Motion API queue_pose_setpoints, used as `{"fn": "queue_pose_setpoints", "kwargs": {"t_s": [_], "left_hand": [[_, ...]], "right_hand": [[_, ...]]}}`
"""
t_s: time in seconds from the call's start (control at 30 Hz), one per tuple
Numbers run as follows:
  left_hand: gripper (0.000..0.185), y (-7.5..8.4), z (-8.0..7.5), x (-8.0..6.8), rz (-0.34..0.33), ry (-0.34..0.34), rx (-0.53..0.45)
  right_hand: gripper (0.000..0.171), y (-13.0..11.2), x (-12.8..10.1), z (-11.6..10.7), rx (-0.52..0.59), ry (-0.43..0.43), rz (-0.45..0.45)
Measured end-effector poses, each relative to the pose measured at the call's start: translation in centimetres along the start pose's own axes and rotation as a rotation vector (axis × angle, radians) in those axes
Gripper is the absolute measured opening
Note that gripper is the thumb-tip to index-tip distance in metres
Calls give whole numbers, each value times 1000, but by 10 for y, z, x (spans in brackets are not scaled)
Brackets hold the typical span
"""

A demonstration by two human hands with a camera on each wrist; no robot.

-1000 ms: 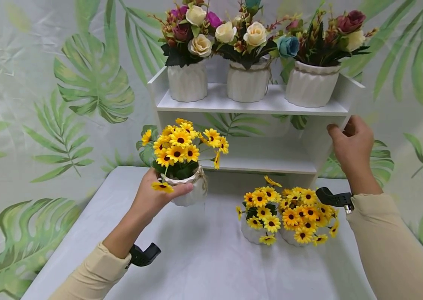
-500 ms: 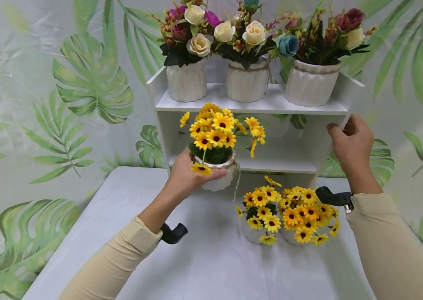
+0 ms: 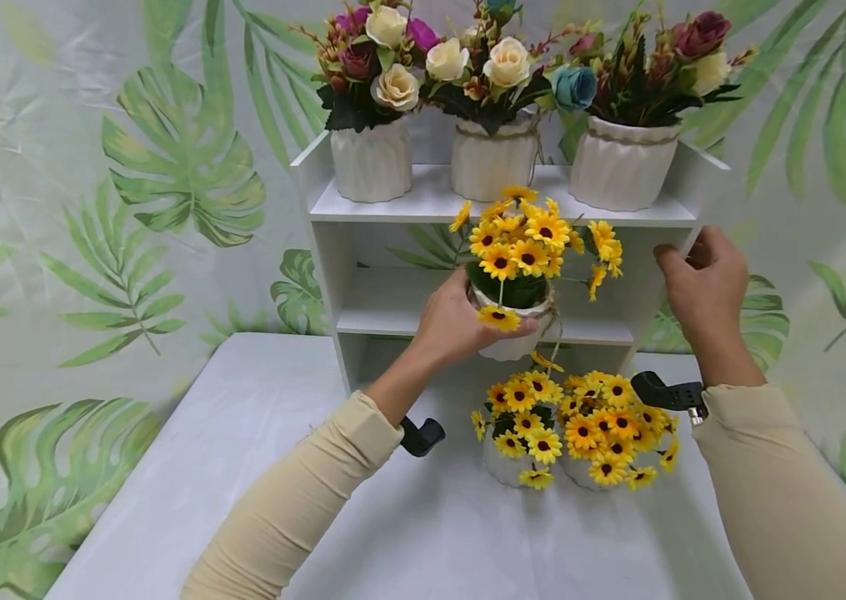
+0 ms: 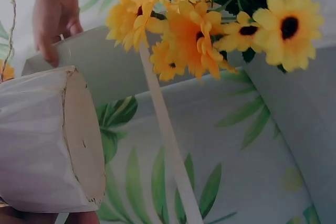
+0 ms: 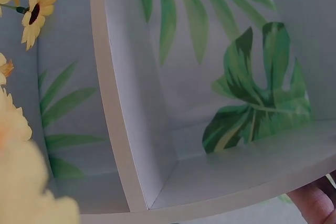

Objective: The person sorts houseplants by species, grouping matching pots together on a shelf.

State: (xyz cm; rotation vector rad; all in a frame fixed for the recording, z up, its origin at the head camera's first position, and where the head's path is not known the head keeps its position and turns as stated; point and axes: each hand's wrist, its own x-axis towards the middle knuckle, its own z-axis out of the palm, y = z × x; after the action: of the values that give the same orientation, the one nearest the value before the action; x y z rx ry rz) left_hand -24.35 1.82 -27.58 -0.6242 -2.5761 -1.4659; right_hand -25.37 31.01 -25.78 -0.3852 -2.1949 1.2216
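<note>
White table (image 3: 242, 400) below held flowerpot (image 3: 520, 348) — shelf (image 3: 385, 296); leafy backdrop (image 3: 190, 150) behind.

Soft, even light filled the head view, with pale sheen on the backdrop (image 3: 62, 158) left of the white shelf (image 3: 385, 292) and faint shadows on the table (image 3: 205, 433) before it. Both wrist views were dimmer and hazy, the right one blurring a yellow flower (image 5: 31, 182) beside the shelf.

In the head view, the held pot (image 3: 508, 348) hides most fingers of the left hand (image 3: 454, 321); the top edge crops the middle rose bouquet (image 3: 507, 63). In the right wrist view, a lower-left yellow bloom (image 5: 31, 190) is blurred and the lower-right edge crops the right hand (image 5: 313, 202).
</note>
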Motion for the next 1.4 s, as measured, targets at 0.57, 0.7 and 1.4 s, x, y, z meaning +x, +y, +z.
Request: {"fn": "queue_pose_setpoints", "kwargs": {"t_s": [0.57,0.7,1.4], "left_hand": [[91,13,45,35,69,-6,-3],[84,12,51,43,56,8,-42],[71,9,90,73,1,-14,-168]], "right_hand": [[45,-1,-2,0,-42,4,-13],[44,-1,-1,0,-51,9,-3],[44,-1,0,-2,-31,7,-5]]}}
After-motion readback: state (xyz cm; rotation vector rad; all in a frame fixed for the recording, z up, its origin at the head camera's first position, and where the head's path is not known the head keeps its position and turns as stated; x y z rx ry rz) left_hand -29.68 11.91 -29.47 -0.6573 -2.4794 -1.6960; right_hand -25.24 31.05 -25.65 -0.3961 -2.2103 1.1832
